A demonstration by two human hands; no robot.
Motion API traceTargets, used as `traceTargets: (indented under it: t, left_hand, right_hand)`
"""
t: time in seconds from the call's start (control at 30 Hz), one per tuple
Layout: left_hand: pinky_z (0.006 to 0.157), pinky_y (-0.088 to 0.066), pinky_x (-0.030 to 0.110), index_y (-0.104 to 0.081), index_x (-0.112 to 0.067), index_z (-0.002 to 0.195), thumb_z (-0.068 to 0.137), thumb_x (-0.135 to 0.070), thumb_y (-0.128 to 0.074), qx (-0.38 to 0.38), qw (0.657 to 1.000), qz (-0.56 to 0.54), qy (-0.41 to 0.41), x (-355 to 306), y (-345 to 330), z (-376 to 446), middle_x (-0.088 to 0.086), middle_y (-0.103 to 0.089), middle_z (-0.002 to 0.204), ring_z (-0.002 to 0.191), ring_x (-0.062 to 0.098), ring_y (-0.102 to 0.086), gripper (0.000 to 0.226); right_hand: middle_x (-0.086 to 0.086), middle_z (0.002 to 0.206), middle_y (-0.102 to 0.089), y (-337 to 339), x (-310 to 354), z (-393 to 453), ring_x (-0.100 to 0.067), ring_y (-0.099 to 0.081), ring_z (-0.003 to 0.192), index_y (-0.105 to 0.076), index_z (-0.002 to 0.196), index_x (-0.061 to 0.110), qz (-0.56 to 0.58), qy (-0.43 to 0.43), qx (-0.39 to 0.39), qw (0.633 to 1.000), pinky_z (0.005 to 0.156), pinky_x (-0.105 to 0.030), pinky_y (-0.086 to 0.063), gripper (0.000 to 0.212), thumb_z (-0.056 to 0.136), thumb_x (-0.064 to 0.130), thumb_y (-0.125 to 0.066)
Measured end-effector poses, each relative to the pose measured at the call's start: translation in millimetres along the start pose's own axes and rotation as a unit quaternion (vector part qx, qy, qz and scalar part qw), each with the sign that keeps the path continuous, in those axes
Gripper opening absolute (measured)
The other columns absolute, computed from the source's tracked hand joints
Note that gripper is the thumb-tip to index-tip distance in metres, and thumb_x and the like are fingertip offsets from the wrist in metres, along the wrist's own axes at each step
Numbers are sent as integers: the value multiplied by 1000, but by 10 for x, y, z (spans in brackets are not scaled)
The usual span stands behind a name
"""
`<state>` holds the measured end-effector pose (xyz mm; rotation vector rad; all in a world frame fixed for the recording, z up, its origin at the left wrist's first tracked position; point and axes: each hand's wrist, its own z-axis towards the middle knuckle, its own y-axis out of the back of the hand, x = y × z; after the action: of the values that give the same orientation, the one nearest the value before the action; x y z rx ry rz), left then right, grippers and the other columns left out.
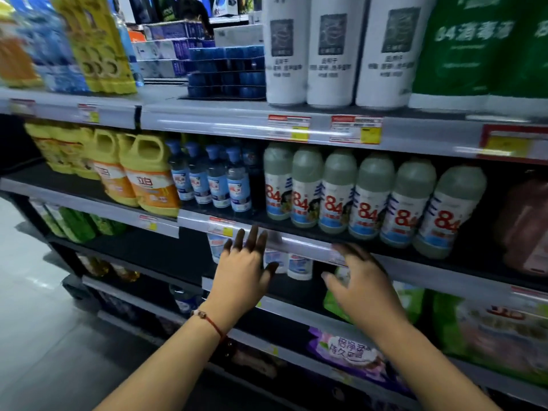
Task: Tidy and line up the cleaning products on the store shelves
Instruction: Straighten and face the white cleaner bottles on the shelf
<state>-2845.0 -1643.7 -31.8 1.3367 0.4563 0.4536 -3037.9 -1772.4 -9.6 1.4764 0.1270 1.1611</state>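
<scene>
Store shelves (296, 246) carry bottles (364, 197) in a row; left hand (241, 274), fingers spread, and right hand (360, 283), fingers loosely apart, reach beneath, holding nothing.

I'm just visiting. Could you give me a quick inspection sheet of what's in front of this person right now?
Surface: grey shelves with price tags.
Job's things: six "84" bottles in a row; small blue bottles; yellow jugs; white bottles on the shelf below.
Clutter: nothing seen.
Hands: left hand open, fingers spread near the white bottles; right hand open, reaching in, blurred.
Cables: nothing seen.
Surroundings: shiny floor at left; stacked boxes behind.
</scene>
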Motion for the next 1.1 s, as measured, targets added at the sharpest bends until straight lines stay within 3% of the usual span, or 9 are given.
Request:
traceTargets:
  t: [0.17,0.37,0.47,0.63,0.7,0.87,0.97,1.03,1.1]
  left_hand:
    - [122,-19,47,-14,-17,160,100,-53,-43,-12,1000,15,-19,955,20,126,8,-12,168,154,32,-14,76]
    - [123,-16,49,-14,-18,161,101,-52,-42,-21,994,15,-109,1728,75,415,3,-3,169,154,33,-11,74]
    - [118,-28,54,-35,-14,155,94,-49,-53,-19,987,11,-158,1914,-24,571,7,-25,165,149,37,-28,73]
    - [108,-42,58,-52,-11,144,93,-49,-39,-4,976,-5,-219,1963,-156,717,10,-45,155,143,36,-41,65]
    - [111,-38,58,-49,-12,148,94,-50,-38,-6,975,6,-222,1960,-196,754,9,-39,158,146,35,-35,67]
    - [123,7,53,3,-20,160,104,-53,-24,39,976,7,-215,1911,-118,791,0,18,166,152,26,21,70]
    - [124,-7,53,-23,-14,159,94,-56,-24,7,975,-25,-219,1971,-122,739,8,-11,167,154,30,-2,77]
    - [121,-20,50,-45,-9,149,88,-54,-35,-45,974,-46,-218,2088,-215,719,13,-36,159,148,34,-30,76]
    - [119,-20,48,-48,-6,146,88,-53,-39,-49,975,-47,-212,2181,-259,718,15,-40,157,144,37,-38,75]
  right_hand:
    - [-4,142,-56,-652,909,556,-24,-54,127,-46,148,24,41,-30,20,998,97,-28,-43,60,94,43,-63]
    - [-13,149,-48,-1284,1472,1308,-33,-50,133,-40,151,16,136,-107,-70,982,106,-48,-45,74,88,38,-73]
    - [-15,140,-56,-1440,1558,1495,-33,-56,125,-47,145,12,153,-151,-91,972,102,-46,-48,70,86,31,-77]
    - [-10,130,-64,-1558,1573,1487,-30,-61,117,-54,140,15,98,-168,-132,972,97,-41,-50,55,91,33,-70]
    - [-9,130,-65,-1591,1582,1504,-29,-61,118,-54,140,16,86,-169,-149,970,97,-44,-51,55,91,35,-70]
    - [-7,140,-59,-1570,1668,1423,-27,-56,128,-45,148,19,77,-173,-146,971,104,-43,-47,60,93,30,-68]
    - [-3,154,-45,-1610,1786,1096,-22,-43,141,-37,154,21,38,-111,-165,979,114,-36,-39,66,95,29,-66]
    - [4,160,-36,-1689,1830,913,-17,-33,147,-33,156,24,-20,-66,-121,990,118,-31,-32,68,96,32,-64]
    - [9,164,-26,-1773,1809,873,-15,-22,151,-30,157,27,-63,-64,-71,993,123,-31,-22,68,97,40,-59]
